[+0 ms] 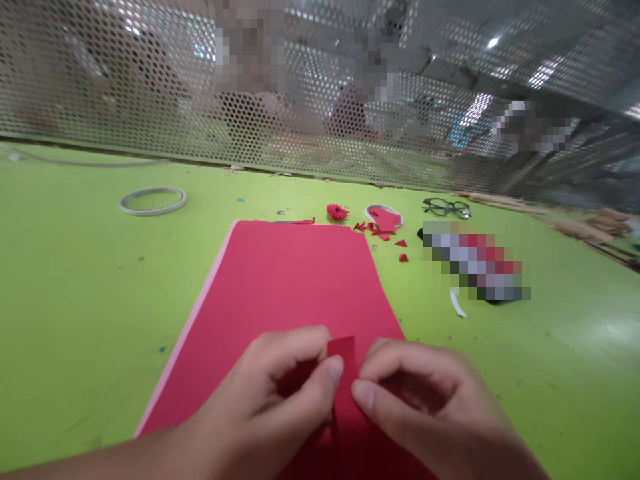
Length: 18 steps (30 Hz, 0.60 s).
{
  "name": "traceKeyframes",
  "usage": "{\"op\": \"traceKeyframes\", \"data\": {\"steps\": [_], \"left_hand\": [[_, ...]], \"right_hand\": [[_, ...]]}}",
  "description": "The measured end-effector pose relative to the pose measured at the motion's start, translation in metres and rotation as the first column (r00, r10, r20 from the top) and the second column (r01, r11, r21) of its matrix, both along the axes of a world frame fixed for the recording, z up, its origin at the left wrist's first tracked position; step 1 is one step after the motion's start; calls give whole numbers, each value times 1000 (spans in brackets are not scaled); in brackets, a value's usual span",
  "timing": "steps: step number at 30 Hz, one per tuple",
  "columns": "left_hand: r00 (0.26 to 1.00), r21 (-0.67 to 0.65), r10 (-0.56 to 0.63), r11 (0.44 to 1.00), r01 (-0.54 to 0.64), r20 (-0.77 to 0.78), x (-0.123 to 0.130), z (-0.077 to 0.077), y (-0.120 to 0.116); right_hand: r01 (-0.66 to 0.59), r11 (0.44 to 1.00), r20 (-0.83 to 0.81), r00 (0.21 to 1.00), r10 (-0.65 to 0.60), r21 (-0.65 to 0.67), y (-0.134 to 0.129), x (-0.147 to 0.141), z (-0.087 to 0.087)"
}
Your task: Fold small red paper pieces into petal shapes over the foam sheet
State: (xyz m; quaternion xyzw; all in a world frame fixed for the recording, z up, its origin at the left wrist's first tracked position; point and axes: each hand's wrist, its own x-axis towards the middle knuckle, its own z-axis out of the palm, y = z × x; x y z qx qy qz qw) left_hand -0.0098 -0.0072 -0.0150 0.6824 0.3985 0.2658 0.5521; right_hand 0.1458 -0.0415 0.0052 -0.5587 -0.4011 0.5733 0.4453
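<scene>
Apparently for steadiness, the left hand (280, 393) pinches 1 small red paper strip (343, 349) above the red sheets (295, 280), toward the worktop's (75, 300) near edge; the right hand (430, 393) bunches thumb and finger at its right side, grip unclear. Red pieces (401, 244) lie toward the far edge, probably set aside.

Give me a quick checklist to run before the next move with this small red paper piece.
1. Left hand pinching the small red paper piece: ok.
2. Right hand gripping it too: cannot tell; fingertips are at its right edge.
3. Pleated red rosette off the large red sheet: ok, beyond its far edge.
4. Table free of scraps: not ok, red triangles lie loose.
5. Eyeglasses away from both hands: ok.
</scene>
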Motion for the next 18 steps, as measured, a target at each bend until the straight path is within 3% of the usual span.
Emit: {"op": "traceKeyframes", "data": {"steps": [10,18], "left_hand": [[994,-146,-93,986,84,-51,0,4,2],[981,-64,-185,980,188,51,7,14,5]], "right_hand": [[73,997,32,997,-74,26,0,1,0],[77,997,-6,997,-77,-2,4,2,0]]}}
